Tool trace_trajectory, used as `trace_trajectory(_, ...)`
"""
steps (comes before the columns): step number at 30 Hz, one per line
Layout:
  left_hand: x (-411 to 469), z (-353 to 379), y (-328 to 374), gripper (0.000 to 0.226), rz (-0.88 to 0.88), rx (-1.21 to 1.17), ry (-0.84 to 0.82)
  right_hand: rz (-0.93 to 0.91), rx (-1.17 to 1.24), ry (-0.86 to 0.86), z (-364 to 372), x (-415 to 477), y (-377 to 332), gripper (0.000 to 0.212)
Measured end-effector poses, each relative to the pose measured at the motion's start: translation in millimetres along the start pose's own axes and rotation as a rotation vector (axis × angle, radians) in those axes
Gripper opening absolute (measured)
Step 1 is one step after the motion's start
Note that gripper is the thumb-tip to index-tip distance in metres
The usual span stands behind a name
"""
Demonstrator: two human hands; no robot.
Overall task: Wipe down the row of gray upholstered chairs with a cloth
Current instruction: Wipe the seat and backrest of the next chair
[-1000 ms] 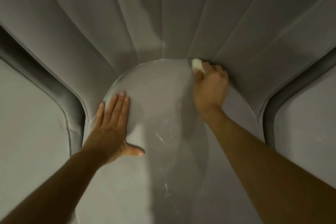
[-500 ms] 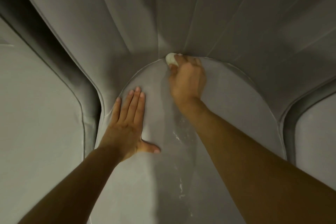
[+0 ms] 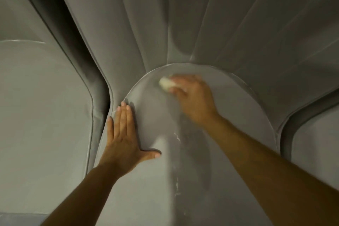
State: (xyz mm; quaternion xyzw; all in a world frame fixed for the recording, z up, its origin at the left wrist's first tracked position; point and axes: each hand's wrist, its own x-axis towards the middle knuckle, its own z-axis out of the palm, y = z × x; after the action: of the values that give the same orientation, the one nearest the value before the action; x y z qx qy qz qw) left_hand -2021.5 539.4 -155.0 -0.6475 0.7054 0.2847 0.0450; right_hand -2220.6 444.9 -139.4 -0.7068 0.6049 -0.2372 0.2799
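filling most of the view is the middle gray upholstered chair (image 3: 113, 46), its fluted backrest (image 3: 201, 24) fanning from 10 to 2 o'clock above a rounded seat (image 3: 238, 119). a neighbouring chair (image 3: 36, 115) sits at 9 o'clock and another chair (image 3: 315, 148) at 3 o'clock, each just beside it across a dark gap. the left hand (image 3: 122, 139) lies flat on the seat's 9 o'clock edge, fingers straight and together, thumb spread toward 3 o'clock, grasping nothing and only pressing the fabric. the right hand (image 3: 194, 97), blurred, is near the seat's 12 o'clock rim, fingers curled round a small pale cloth (image 3: 166, 83); the wad pokes out at the hand's 10 o'clock side and touches the seat. pale flecks (image 3: 177, 136) dot the seat from its centre toward 6 o'clock.

the cloth looks light, soft and easily crushed, so it should hold best wadded in the fist with a pad left showing; a loose pinch would likely let it drag out. the upholstery seems padded and yielding, so firm, even strokes suit it, and the seam under the backrest probably needs the wad's edge pushed in.
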Motion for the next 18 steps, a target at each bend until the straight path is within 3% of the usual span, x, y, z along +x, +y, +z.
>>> trace_trajectory(7,3.5,-3.6,7.6,0.150,-0.036,-0.048,-0.004,0.214,-0.264,-0.022,41.9,38.7,-19.9,0.027)
trace_trajectory(13,-13.5,2.1,8.6,0.143,-0.177,-0.107,0.021,-0.100,-0.255,-0.318,61.0,6.9,-37.7,0.036)
trace_trajectory(16,-18.8,-7.1,8.2,0.144,-0.159,-0.124,-0.008,-0.246,-0.082,-0.392,42.7,-26.1,-27.2,0.032)
trace_trajectory(18,-19.2,-14.3,7.2,0.150,-0.107,-0.077,-0.062,-0.246,0.011,-0.447,27.0,-42.1,-19.1,0.034)
